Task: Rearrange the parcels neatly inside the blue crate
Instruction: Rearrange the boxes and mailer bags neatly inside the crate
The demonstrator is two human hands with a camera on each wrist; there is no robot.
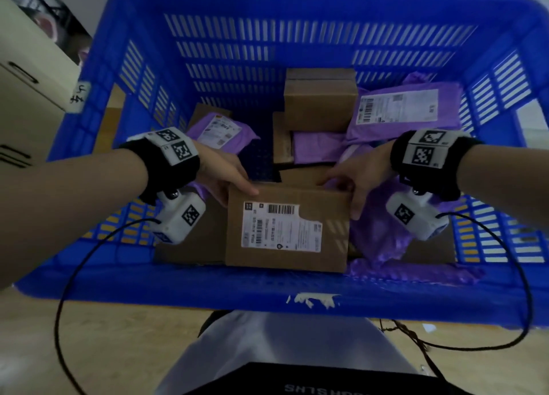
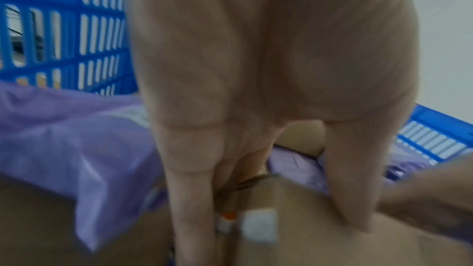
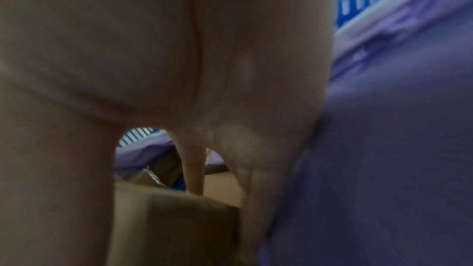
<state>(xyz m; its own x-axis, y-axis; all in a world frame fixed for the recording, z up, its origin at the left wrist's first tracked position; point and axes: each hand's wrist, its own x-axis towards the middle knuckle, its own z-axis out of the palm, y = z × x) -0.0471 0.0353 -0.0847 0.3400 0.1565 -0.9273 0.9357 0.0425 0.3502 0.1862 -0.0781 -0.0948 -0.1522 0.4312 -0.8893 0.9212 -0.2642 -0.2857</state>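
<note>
A brown cardboard box (image 1: pixel 286 228) with a white shipping label faces up at the near side of the blue crate (image 1: pixel 267 287). My left hand (image 1: pixel 228 176) grips its far left corner, thumb on top and fingers down the side. My right hand (image 1: pixel 352 183) grips the far right corner the same way. In the left wrist view my fingers (image 2: pixel 189 199) run down along the box (image 2: pixel 320 240). The right wrist view shows fingers (image 3: pixel 194 169) over the box's corner (image 3: pixel 179 209), with a purple mailer (image 3: pixel 396 149) close beside.
More parcels fill the crate: a tall brown box (image 1: pixel 319 103) at the back, a large purple mailer (image 1: pixel 404 109) at the back right, a small purple mailer (image 1: pixel 218 130) at the left, crumpled purple bags (image 1: pixel 386 234) at the right. A beige cabinet (image 1: pixel 26 77) stands left.
</note>
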